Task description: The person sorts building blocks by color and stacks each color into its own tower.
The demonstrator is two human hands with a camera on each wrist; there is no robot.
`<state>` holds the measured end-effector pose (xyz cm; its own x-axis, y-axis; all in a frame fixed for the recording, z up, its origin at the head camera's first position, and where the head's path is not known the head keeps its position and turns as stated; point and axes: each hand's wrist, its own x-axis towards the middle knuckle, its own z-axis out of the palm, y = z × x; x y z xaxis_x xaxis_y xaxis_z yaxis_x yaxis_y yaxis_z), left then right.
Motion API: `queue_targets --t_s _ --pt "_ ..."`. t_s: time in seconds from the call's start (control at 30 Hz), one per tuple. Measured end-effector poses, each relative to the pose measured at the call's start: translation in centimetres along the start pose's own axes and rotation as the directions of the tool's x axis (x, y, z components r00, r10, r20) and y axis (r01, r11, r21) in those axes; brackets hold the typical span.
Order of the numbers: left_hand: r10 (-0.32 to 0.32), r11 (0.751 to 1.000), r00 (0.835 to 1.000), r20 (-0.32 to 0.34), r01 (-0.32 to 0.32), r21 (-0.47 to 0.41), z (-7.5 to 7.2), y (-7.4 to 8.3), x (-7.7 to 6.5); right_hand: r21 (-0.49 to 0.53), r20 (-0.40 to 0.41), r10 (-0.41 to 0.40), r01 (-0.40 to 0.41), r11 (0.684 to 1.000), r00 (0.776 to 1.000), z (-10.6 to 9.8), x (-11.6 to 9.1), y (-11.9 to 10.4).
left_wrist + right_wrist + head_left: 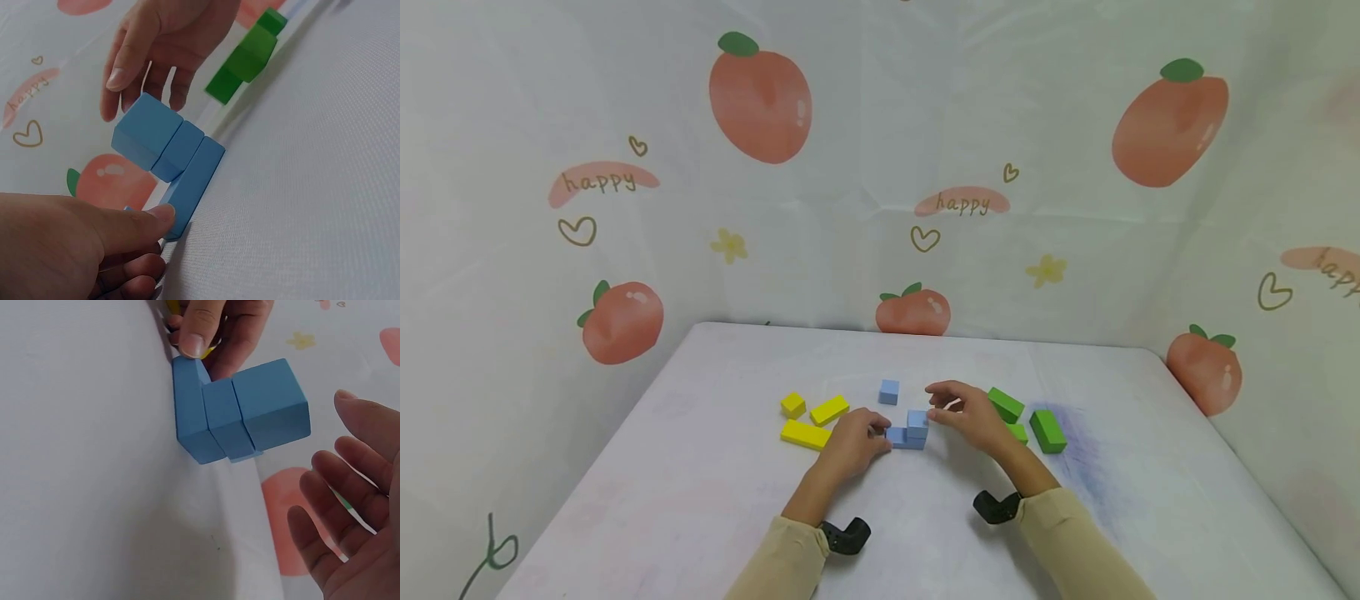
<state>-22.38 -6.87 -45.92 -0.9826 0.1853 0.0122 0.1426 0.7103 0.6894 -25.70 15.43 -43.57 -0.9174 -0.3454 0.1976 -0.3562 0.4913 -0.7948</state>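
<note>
A small stack of blue blocks stands in the middle of the table. Its base is a long blue block (897, 437); a thinner blue block (182, 150) lies across one end, topped by a blue cube (272, 403). My left hand (853, 438) pinches the base block's free left end, its thumb on the near side. Just right of the top cube is my right hand (972, 417), fingers spread and loosely bent, holding nothing. In the right wrist view a gap shows between those fingers and the cube. Behind the stack sits a separate blue cube (889, 392).
Left of the stack lie a yellow cube (793, 406), a short yellow block (830, 409) and a longer yellow block (803, 434). Green blocks (1048, 432) lie on the right, partly behind the right hand. A printed cloth (850, 167) hangs behind the white table (700, 500).
</note>
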Motion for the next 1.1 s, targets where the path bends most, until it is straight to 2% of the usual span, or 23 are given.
queue_targets --t_s 0.23,0.4,0.77,1.1 --pt "0.008 1.0 1.0 0.008 -0.008 -0.016 -0.1 -0.2 -0.1 0.037 -0.027 -0.013 0.014 0.999 1.0 0.0 1.3 0.4" --pt "0.019 1.0 1.0 0.004 -0.019 -0.015 -0.1 -0.2 -0.1 0.034 -0.028 0.01 -0.009 0.999 1.0 0.0 2.2 0.3" --pt "0.003 1.0 1.0 0.004 -0.002 -0.011 0.0 0.1 0.0 -0.002 0.005 0.026 -0.026 1.0 1.0 0.6 4.2 1.0" --pt "0.005 1.0 1.0 0.005 -0.005 -0.004 -0.2 0.1 -0.1 -0.014 0.057 0.093 -0.092 0.996 0.994 1.4 5.6 1.8"
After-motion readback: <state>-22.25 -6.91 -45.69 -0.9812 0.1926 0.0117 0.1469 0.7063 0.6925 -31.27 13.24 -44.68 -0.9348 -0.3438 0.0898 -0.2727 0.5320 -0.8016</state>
